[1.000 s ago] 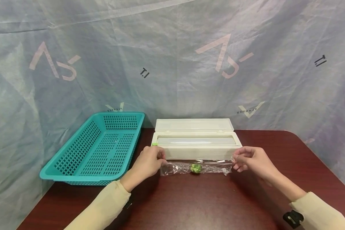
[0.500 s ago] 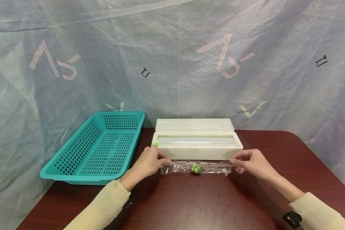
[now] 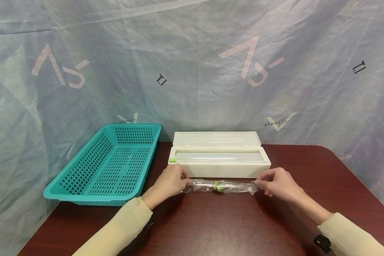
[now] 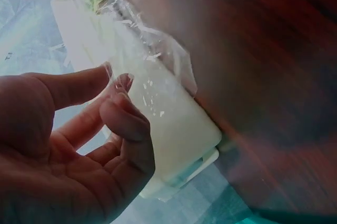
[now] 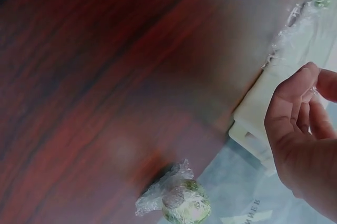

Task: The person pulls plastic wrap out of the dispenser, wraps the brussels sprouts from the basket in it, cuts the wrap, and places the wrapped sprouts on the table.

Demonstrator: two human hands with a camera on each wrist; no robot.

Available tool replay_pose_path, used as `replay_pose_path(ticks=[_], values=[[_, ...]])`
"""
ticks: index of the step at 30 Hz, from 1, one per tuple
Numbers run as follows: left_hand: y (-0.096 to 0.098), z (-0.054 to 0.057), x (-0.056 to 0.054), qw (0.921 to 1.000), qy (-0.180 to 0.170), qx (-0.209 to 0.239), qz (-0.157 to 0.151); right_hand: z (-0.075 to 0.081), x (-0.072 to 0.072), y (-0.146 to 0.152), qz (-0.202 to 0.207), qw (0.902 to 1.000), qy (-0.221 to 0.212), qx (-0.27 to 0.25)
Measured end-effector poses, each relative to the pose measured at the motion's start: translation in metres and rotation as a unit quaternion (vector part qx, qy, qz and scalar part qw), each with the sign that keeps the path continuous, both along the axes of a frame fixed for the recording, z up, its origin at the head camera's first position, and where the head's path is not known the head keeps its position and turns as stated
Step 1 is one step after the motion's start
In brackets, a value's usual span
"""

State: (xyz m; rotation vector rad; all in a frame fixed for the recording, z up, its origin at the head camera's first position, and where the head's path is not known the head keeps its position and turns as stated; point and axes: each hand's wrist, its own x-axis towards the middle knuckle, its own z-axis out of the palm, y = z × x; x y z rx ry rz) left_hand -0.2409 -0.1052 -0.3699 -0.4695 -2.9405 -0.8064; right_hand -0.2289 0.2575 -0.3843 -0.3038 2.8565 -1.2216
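Observation:
A small round green vegetable (image 3: 218, 186), much like a Brussels sprout, lies on the table under a strip of clear plastic wrap (image 3: 201, 185). My left hand (image 3: 170, 180) pinches the wrap's left end between thumb and fingertips, as the left wrist view also shows. At the other end my right hand (image 3: 279, 183) pinches the film's upper corner. Just behind stands a white wrap dispenser box (image 3: 220, 170), its lid (image 3: 216, 138) raised and a roll of film (image 3: 219, 156) inside. A green slider (image 3: 172, 160) sits at the box's left end.
A turquoise plastic basket (image 3: 92, 198) stands at the left of the dark red table (image 3: 224, 224). In the right wrist view, a wrapped green-white vegetable (image 5: 187, 203) lies on the table. Grey sheeting (image 3: 192, 71) hangs behind.
The wrap's far edge has come forward over the vegetable, narrowing the strip. My left hand has shifted slightly right; my right hand has moved slightly left and nearer.

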Motion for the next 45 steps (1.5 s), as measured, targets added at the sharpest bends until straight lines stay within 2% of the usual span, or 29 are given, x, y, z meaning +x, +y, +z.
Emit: replay_pose_path(ticks=[7, 13, 18, 22, 25, 28, 31, 34, 36, 40, 45], values=[[0.004, -0.009, -0.002, 0.9992, 0.02, -0.032, -0.015, -0.007, -0.005, -0.003, 0.011, 0.9998, 0.008, 0.017], [0.006, -0.012, -0.004, 0.9984, 0.018, -0.049, -0.022, -0.012, -0.009, -0.004, 0.019, 0.9994, 0.011, 0.025], [0.003, -0.009, 0.001, 0.9978, 0.013, -0.064, -0.015, -0.011, -0.007, -0.002, 0.034, 0.999, 0.019, 0.022], [0.002, 0.0, 0.009, 0.9995, 0.016, -0.025, -0.015, -0.008, -0.003, -0.002, 0.033, 0.9979, 0.032, 0.044], [0.004, 0.005, 0.016, 0.9989, 0.038, 0.021, -0.02, -0.006, -0.001, -0.002, 0.024, 0.9947, 0.064, 0.078], [0.013, 0.008, 0.021, 0.9963, 0.063, 0.045, -0.038, -0.002, 0.002, -0.005, 0.022, 0.9865, 0.123, 0.106], [0.026, 0.007, 0.021, 0.9952, 0.059, 0.045, -0.064, 0.004, 0.006, -0.015, 0.035, 0.9721, 0.196, 0.124], [0.041, 0.002, 0.016, 0.9956, 0.042, 0.031, -0.078, 0.009, 0.006, -0.033, 0.075, 0.958, 0.245, 0.13], [0.048, -0.002, 0.01, 0.996, 0.039, 0.013, -0.079, 0.01, 0.003, -0.047, 0.114, 0.9572, 0.24, 0.115], [0.058, -0.01, 0.0, 0.9962, 0.035, -0.012, -0.078, 0.003, -0.006, -0.067, 0.176, 0.9624, 0.193, 0.076], [0.064, -0.016, -0.005, 0.997, 0.016, -0.024, -0.071, -0.008, -0.016, -0.075, 0.2, 0.9639, 0.166, 0.058]])
